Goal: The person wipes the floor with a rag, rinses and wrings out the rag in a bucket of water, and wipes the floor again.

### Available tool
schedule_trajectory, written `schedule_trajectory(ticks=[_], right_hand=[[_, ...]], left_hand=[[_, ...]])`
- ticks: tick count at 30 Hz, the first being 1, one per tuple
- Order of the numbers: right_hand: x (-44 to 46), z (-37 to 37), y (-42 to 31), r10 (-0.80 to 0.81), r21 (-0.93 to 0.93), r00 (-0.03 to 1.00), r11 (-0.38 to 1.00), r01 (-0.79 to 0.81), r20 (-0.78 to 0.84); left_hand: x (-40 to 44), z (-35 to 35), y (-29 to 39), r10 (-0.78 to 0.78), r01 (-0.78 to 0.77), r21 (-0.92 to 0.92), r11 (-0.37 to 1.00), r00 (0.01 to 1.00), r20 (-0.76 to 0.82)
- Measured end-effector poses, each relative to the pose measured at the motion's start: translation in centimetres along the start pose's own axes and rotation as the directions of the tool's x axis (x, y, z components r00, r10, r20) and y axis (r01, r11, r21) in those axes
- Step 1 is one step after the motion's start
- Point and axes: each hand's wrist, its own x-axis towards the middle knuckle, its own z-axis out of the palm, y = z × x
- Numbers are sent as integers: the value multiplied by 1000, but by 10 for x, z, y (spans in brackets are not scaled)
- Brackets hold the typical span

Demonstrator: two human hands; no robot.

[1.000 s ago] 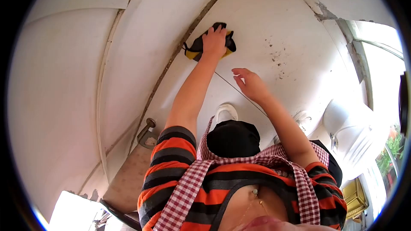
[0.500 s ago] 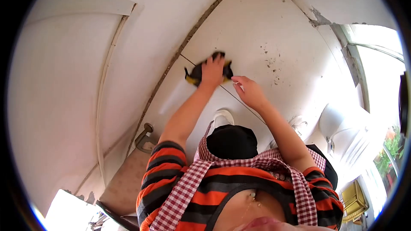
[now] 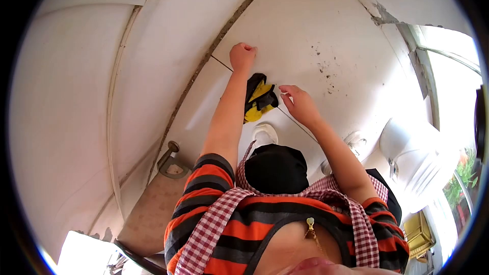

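A crumpled black-and-yellow cloth item (image 3: pixel 262 103) lies on the pale tiled floor, just ahead of my white shoe (image 3: pixel 265 132). My left hand (image 3: pixel 243 57) is beyond it, low over the floor near the tile seam, with its fingers curled in; whatever they hold, if anything, is hidden. Beside the cloth, on its right, hovers my right hand (image 3: pixel 299 106), thumb and fingers apart and nothing between them. My left forearm passes along the cloth's left side and covers part of it.
Dark crumbs (image 3: pixel 326 74) are scattered on the floor ahead to the right. A white bucket (image 3: pixel 407 140) stands at the right. On the left are a pale wall (image 3: pixel 168 35) and a brown board (image 3: pixel 153 214) with a metal handle (image 3: pixel 170 155).
My left hand has let go of the black-and-yellow cloth and moved forward, its fingers now curled. The cloth sits closer to my shoe, bunched up. My right hand has hardly moved.
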Motion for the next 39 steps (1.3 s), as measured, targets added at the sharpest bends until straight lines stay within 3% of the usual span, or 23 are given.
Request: schedule_trajectory(ticks=[5,11,13,14,15,16,18,20,23,25,27,31,34,37,39], right_hand=[[-3,1,8,25,12,1000,1000,-25,-6],[-3,-7,8,53,16,999,998,-53,-9],[-3,-11,9,35,13,999,999,-35,-14],[-4,-15,10,2,-79,1000,997,-1,23],[-8,-20,12,-24,-170,998,985,34,59],[-11,-26,15,-41,-257,995,964,64,95],[-18,-47,30,-12,-325,970,941,93,244],[-25,-75,53,19,-383,950,917,108,312],[-20,-125,52,164,-581,934,812,55,318],[-11,-152,52,131,-616,948,783,80,290],[0,-176,34,84,-666,954,733,136,288],[30,-209,16,-115,-770,923,518,372,368],[40,-206,-3,-279,-539,943,773,334,183],[57,-197,0,-308,-429,903,802,415,298],[61,-181,-1,-367,-343,889,826,446,272]], left_hand=[[12,0,-10,55,-51,-76,996,997,46],[18,2,-19,-93,124,-269,955,988,124],[11,-2,-22,-4,18,-124,992,994,108],[7,-1,-22,50,-44,-53,998,993,106],[-15,-8,-15,200,-207,94,974,977,78],[-51,-21,-6,350,-358,242,902,934,77],[-118,-37,0,494,-428,557,712,869,36],[-152,-25,-34,322,-326,585,742,940,116],[-132,0,-39,214,-243,527,814,970,117],[-82,21,-30,440,-346,527,776,896,-58],[-43,20,45,295,-201,486,850,947,-125],[-4,19,125,242,-316,607,729,949,202],[-41,-7,165,377,-357,516,778,924,71],[-62,-58,174,196,-200,383,902,979,50],[-85,-94,171,24,-35,159,987,997,66]])
